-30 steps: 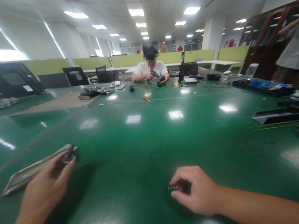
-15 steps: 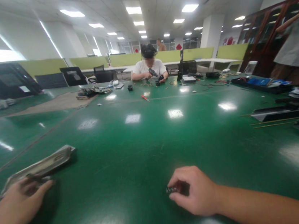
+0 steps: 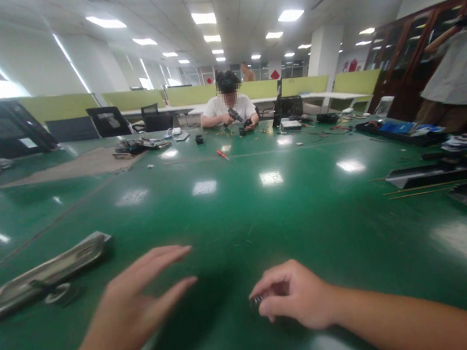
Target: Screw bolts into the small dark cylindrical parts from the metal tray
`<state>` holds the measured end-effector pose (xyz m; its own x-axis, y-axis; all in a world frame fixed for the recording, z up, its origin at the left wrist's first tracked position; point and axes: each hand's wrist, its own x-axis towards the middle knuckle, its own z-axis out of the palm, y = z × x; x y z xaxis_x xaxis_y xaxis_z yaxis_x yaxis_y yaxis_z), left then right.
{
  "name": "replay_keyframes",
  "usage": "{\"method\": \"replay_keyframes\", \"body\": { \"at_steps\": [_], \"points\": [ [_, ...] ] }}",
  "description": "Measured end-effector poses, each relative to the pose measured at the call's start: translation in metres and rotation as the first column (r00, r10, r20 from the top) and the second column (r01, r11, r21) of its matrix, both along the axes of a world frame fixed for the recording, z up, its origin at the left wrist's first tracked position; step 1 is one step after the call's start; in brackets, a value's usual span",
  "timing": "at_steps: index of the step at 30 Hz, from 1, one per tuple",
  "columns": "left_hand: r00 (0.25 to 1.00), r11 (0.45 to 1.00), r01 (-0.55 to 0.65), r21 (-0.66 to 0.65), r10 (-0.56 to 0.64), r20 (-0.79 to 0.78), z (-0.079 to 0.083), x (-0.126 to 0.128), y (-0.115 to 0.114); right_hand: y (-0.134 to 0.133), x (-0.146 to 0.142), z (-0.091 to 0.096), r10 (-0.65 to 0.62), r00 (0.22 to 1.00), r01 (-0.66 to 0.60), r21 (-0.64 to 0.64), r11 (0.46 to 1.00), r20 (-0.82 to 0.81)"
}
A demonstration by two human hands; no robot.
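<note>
I have my right hand pinching a small dark part; left of that grip my left hand spreads, unladen; slack pressure could drop the part onto the table.

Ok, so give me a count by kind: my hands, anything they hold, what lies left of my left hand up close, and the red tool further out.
Hands: 2, left hand and right hand
Small dark item, right hand: 1
Long shallow tray: 1
Ring-shaped item, blurred, taken as one: 1
Red-handled tool: 1
Total: 6
</note>
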<state>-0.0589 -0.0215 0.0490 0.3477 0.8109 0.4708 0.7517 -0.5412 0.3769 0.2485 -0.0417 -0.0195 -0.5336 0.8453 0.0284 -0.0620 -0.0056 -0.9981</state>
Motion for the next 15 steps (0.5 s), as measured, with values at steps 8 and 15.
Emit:
{"method": "replay_keyframes", "body": {
  "at_steps": [8,15],
  "points": [
    [0.735,0.762,0.641,-0.093,-0.573,0.362,-0.009,0.107,-0.007,0.004,0.004,0.006,0.084,0.979,-0.109,-0.130,0.986,-0.185],
    [0.953,0.984,0.174,0.029,-0.176,0.245,0.000,0.051,0.001,0.006,0.003,-0.004,0.122,0.984,-0.145,-0.183,0.972,-0.132]
  ]
}}
